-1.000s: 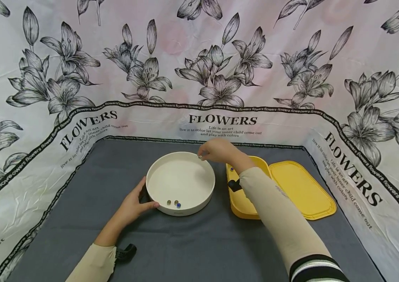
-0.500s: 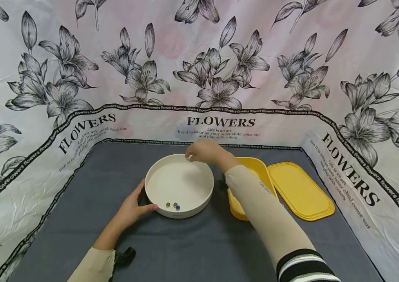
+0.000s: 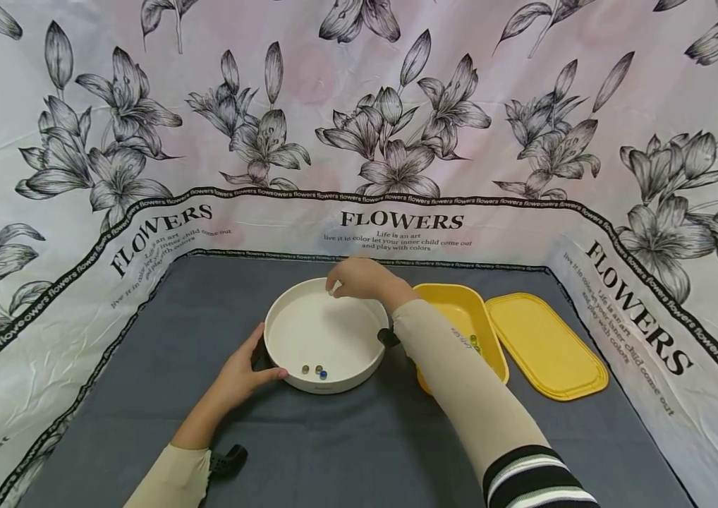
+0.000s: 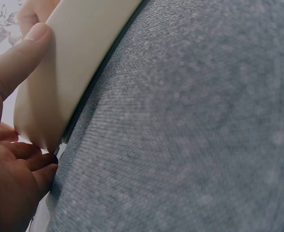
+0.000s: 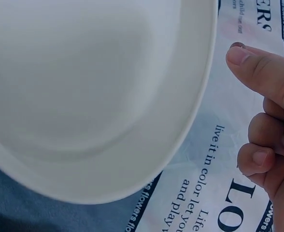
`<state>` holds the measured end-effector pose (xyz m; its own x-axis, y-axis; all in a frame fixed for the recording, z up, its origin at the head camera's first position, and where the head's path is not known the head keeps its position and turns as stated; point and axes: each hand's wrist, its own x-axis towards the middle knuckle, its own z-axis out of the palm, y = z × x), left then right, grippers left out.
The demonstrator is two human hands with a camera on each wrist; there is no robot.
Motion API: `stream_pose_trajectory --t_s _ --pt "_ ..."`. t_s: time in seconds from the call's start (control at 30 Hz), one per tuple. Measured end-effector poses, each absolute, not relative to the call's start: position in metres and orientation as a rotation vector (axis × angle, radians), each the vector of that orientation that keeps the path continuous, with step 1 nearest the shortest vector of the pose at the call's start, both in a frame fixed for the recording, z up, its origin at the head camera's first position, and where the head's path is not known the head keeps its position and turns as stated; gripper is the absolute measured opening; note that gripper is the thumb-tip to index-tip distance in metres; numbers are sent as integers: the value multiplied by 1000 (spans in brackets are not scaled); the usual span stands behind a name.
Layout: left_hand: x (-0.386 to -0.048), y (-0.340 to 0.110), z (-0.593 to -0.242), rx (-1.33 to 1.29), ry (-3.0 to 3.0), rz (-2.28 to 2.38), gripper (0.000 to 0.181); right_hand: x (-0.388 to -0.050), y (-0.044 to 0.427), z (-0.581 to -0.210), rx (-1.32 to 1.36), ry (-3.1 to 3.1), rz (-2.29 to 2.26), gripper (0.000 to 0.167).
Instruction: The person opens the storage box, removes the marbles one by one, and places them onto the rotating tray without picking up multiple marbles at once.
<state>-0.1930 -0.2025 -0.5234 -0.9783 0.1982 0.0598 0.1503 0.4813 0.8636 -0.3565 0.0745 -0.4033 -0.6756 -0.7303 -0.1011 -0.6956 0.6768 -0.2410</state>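
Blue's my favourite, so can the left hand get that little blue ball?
Probably yes. The left hand holds the white dish, and the blue ball lies inside, near the thumb. The top is open, but the hand may need to let go and reach in.

dish (image 3: 327, 328): cream | box (image 3: 492, 342), lid (image 3: 546, 346): yellow | tabletop (image 3: 333, 451): grey | backdrop (image 3: 359, 113): floral

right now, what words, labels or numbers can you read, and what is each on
"FLOWERS": large, three times on the floral cloth
"Life is an art / live it in color let your inner child come out / and play with colors": under the middle one
"flowers", repeated: on the cloth's black band
Right sleeve: lettering too blurred to read
White dish: mark on wall too small to read
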Motion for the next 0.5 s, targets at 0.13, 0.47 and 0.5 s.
stream_pose_trajectory --t_s 0.13,0.47,0.5 --pt "-191 -202 -523 296 2671 1535 119 -357 73 -407 -1139 2681 -274 31" --pt "-192 -202 -523 301 2668 1539 119 -355 96 -389 -1179 2723 -255 30" --pt "-192 -202 -523 308 2674 1534 119 -353 100 -385 -1174 2729 -269 29"
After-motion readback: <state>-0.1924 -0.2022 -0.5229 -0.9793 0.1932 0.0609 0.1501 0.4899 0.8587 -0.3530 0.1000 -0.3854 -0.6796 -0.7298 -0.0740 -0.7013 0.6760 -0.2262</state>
